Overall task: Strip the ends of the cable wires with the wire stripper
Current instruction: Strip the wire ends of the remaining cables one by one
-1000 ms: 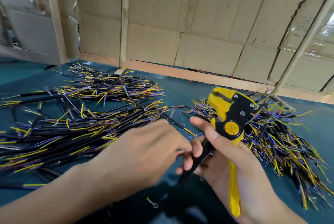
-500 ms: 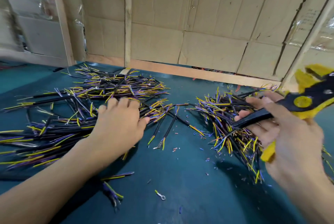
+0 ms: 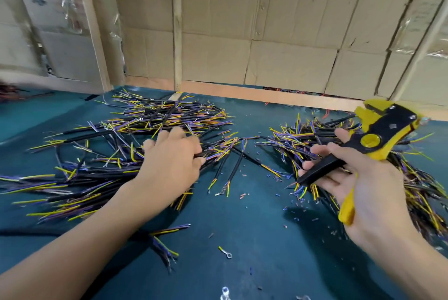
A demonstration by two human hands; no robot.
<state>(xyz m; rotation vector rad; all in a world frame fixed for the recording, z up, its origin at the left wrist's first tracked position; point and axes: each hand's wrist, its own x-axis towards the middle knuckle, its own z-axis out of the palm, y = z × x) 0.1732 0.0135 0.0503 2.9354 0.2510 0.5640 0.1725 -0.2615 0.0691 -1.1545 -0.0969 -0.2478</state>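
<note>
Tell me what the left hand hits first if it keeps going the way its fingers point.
The left hand already lies on the left cable pile, fingers pointing up-right. Going on, it would probably meet more of that pile's cables; depth is unclear.

We see a table (image 3: 242,239) covered in dark teal cloth. At nine to eleven o'clock a broad pile of black cables (image 3: 101,166) with yellow and purple wire ends lies on it; a second cable pile (image 3: 303,139) lies at two to three o'clock. Small insulation scraps (image 3: 244,195) and a ring terminal (image 3: 226,253) are scattered toward six o'clock.
</note>
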